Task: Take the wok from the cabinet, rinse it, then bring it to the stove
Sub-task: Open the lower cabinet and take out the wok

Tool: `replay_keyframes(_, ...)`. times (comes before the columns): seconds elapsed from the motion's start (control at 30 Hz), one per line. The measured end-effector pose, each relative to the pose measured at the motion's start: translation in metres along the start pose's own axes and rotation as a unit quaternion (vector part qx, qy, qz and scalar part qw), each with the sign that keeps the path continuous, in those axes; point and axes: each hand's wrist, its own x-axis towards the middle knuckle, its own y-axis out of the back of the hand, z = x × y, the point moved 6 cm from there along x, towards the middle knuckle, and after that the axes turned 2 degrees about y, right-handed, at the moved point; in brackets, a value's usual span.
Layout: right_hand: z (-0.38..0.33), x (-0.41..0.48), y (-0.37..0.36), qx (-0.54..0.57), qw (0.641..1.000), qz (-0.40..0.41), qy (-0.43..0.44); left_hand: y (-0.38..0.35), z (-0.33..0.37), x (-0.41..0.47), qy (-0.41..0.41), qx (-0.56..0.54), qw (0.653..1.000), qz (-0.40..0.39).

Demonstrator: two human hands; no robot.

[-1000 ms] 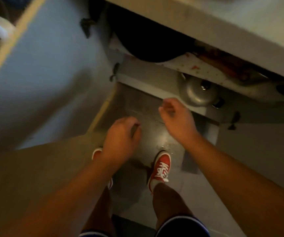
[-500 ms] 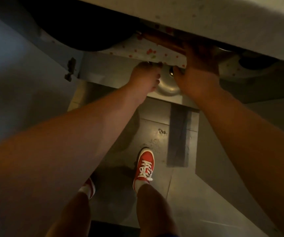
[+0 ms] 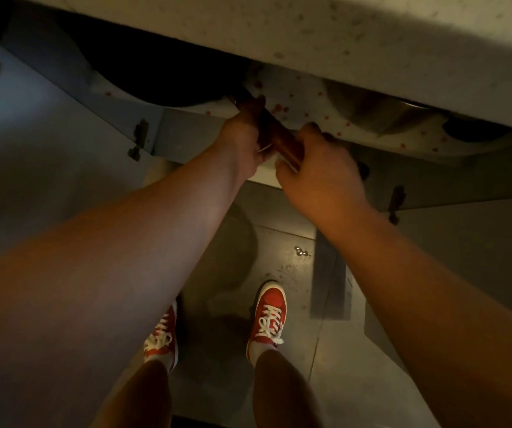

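- Wok (image 3: pixel 162 72): a dark, round body lying on the cabinet shelf (image 3: pixel 356 118), largely hidden in shadow beneath the countertop (image 3: pixel 341 32). It has not yet left the cabinet.
- Wooden handle (image 3: pixel 274 129): a reddish-brown bar projecting from the wok toward the viewer, past the front edge of the shelf. Its outward orientation makes it the natural point of purchase for withdrawing the pan.
- Left hand (image 3: pixel 242 143): fingers curled closed around the handle on its left side, nearer the pan body. This position probably serves to steady the load close to its weight.
- Right hand (image 3: pixel 319 171): fingers wrapped closed over the free end of the handle, the back of the hand facing the camera. Held here, it appears placed to supply the pull.
- Shelf liner (image 3: pixel 316 100): pale paper with red spots covering the shelf; the wok rests on it. A second dull metal vessel (image 3: pixel 372 109) sits to the right, apart from the wok.
- Cabinet doors (image 3: pixel 47 118): both stand swung open, left and right, with hinges visible on the frame, giving the arms clear entry.
- Stance: red shoes (image 3: pixel 268 316) are set apart on the tiled floor (image 3: pixel 279 236) directly before the opening, suggesting a braced, bent-over posture for the lift.
- Stage, as judged: the first step, removal from the cabinet, is under way; rinsing and carrying to the stove remain.
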Motion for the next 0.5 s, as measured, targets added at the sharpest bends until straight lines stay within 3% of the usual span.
replay_keyframes(0.13, -0.014, 0.000, -0.030, 0.142, 0.981, -0.067, -0.117, 0.026, 0.008, 0.002, 0.000, 0.016, 1.000, 0.021)
replay_keyframes(0.3, -0.035, 0.018, -0.073, 0.328, 0.903, -0.160, -0.227, 0.042, 0.022, 0.004, 0.003, 0.001, 1.000, 0.002)
replay_keyframes(0.4, -0.049, 0.026, -0.089, 0.390, 0.863, -0.200, -0.250, 0.049, 0.026, 0.004, 0.006, 0.008, 1.000, 0.007)
replay_keyframes(0.5, -0.060, 0.027, -0.098, 0.388, 0.866, -0.219, -0.228, 0.060, 0.030, 0.001, -0.002, 0.074, 0.997, 0.023)
